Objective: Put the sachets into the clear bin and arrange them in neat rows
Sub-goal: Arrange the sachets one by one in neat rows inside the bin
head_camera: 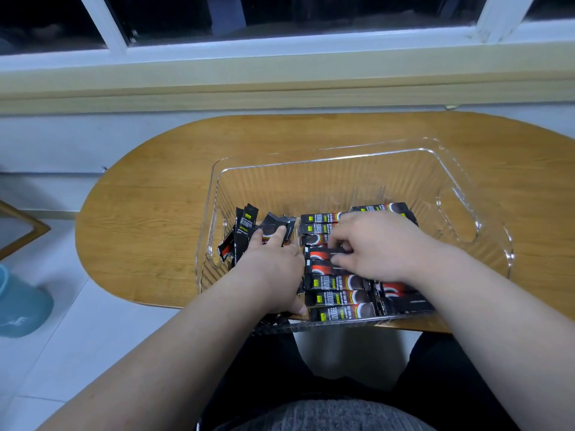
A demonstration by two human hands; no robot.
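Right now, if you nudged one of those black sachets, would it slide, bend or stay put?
Probably light: the right hand pinches one sachet with fingertips alone. Likely somewhat floppy, since the loose sachets on the left look bent and crossed. Glossy wrappers may slide easily on the smooth plastic of the clear bin.

The left hand (273,265) and right hand (382,247) are bare, as are the forearms (193,346), above a grey top (329,415), seemingly ribbed knit though blurred, and black trousers (441,377).
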